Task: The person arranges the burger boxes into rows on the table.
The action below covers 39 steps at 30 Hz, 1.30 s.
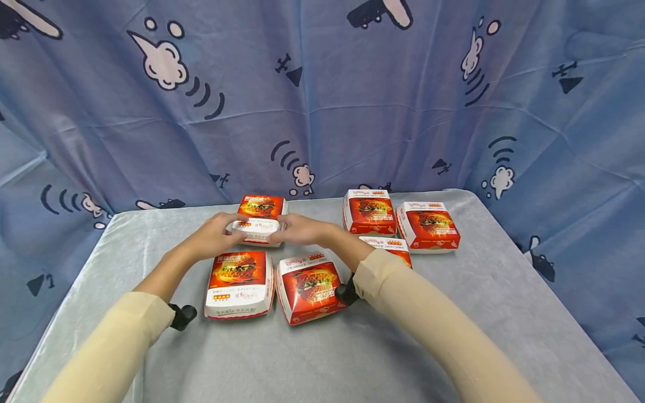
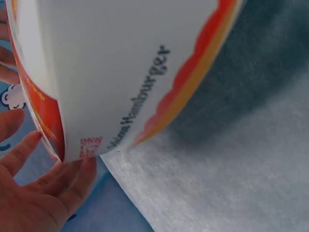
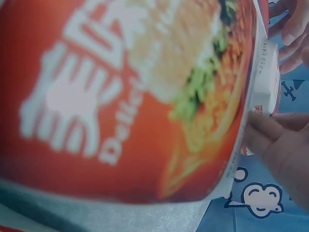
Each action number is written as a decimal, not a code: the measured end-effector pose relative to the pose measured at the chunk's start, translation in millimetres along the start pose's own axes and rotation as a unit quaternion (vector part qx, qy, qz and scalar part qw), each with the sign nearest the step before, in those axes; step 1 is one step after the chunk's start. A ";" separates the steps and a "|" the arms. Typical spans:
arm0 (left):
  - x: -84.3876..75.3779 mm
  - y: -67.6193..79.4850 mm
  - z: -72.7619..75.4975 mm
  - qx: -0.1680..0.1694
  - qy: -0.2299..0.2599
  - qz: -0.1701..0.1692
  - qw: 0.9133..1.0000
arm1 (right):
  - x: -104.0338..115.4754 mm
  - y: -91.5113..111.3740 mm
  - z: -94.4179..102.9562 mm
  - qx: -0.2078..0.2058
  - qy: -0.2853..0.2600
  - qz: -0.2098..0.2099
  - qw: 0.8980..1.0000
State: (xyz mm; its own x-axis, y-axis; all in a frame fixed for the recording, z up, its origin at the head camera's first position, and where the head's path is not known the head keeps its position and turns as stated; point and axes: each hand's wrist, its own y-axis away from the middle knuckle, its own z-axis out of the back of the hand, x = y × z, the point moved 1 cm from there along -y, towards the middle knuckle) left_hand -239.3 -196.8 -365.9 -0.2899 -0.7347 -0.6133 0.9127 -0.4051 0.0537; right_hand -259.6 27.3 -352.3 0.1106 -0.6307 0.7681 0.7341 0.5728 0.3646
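Note:
At the back left of the table, my left hand (image 1: 218,236) and right hand (image 1: 304,230) hold a red and white hamburger box (image 1: 262,207) between them, one at each side. Burger pictures cover the lids of all the boxes. Just in front lie a second hamburger box (image 1: 239,280) and a third, turned a little (image 1: 311,285). A white box wall (image 2: 111,72) fills much of the left wrist view, with my left fingers (image 2: 82,183) beyond it. In the right wrist view a red lid (image 3: 145,121) hides part of the held box (image 3: 268,77).
A hamburger box (image 1: 385,243) lies partly hidden under my right forearm. Two more, one at the back (image 1: 370,210) and one farther right (image 1: 430,226), stand close by. A grey cloth covers the table (image 1: 504,302), and a blue patterned curtain (image 1: 322,84) hangs behind it.

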 end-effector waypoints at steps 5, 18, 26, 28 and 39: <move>5.6 3.2 2.3 0.012 0.006 0.017 1.000 | -1.2 -1.2 -1.6 0.000 0.010 -0.010 1.000; 13.0 9.8 8.8 0.024 0.005 0.048 0.999 | 1.6 -4.9 -6.7 0.019 0.025 0.003 0.999; 13.1 9.1 10.6 0.029 -0.003 0.052 0.998 | 2.6 -5.3 -6.0 0.019 0.038 -0.001 0.999; 12.4 8.8 10.4 0.030 -0.003 0.051 0.998 | 2.1 -5.4 -5.8 0.018 0.039 -0.001 0.999; 9.9 10.2 13.2 0.007 -0.022 0.061 0.998 | 2.0 -0.1 -0.9 0.007 0.046 0.017 0.999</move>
State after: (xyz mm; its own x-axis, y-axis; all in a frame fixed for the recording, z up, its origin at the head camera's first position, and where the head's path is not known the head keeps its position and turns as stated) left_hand -236.7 -215.4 -361.1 -0.1894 -0.8026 -0.5657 0.9379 -0.3185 0.1379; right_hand -258.9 25.5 -351.3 0.1963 -0.6556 0.7292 0.7189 0.6019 0.3476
